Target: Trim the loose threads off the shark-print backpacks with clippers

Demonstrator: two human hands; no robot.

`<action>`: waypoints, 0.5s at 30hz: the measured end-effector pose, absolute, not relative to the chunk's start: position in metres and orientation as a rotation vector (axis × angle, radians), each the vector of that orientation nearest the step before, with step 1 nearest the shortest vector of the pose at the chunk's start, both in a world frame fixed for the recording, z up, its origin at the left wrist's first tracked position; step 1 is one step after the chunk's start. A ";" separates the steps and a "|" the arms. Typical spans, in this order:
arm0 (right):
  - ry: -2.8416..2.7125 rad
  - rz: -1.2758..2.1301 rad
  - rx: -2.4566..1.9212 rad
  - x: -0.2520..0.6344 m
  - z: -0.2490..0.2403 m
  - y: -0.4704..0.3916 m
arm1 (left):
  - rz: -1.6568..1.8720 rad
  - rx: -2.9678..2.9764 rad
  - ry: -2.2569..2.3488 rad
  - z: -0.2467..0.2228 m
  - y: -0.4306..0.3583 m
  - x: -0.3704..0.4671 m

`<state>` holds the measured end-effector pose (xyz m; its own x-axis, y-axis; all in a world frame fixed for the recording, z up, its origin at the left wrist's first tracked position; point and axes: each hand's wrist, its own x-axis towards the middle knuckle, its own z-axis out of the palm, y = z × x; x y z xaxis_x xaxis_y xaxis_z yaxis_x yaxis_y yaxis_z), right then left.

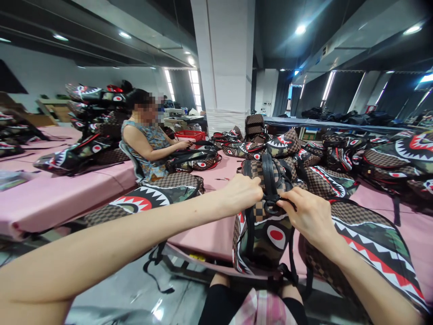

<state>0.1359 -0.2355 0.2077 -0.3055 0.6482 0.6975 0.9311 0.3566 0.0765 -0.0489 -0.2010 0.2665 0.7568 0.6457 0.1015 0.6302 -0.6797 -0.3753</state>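
A backpack (259,243) with brown checks, camouflage and a red-and-white eye stands at the pink table's front edge, close to my knees. Its padded black handle (269,174) rises between my hands. My left hand (245,192) is closed in a fist beside the handle; its fingertips are hidden, but a black strap (271,198) runs from it toward the other side. Thumb and fingers of my right hand (309,214) pinch that strap from the right. The backpack's eye patch faces me below both hands.
More shark-print backpacks lie close by, one on the right (372,243) and one on the left (145,198). Others pile up behind. A seated co-worker (149,140) handles a backpack (196,158) near a red basket (191,134). A white pillar (225,63) stands beyond the pink table (206,230).
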 end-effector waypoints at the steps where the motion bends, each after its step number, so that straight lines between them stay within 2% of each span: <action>1: -2.056 -0.645 -1.363 0.136 0.207 -0.236 | 0.093 -2.561 -0.935 0.266 -0.202 -0.048; 6: -2.057 -0.621 -1.327 0.137 0.205 -0.236 | -0.025 -2.561 -0.867 0.253 -0.195 -0.060; 8: -2.044 -0.591 -1.310 0.138 0.206 -0.236 | -0.290 -2.579 -1.013 0.243 -0.187 -0.069; 12: -2.027 -0.543 -1.279 0.136 0.207 -0.235 | -1.046 -2.675 -1.268 0.223 -0.178 -0.082; 15: -2.015 -0.610 -1.274 0.128 0.208 -0.234 | -1.348 -2.755 -1.261 0.212 -0.178 -0.081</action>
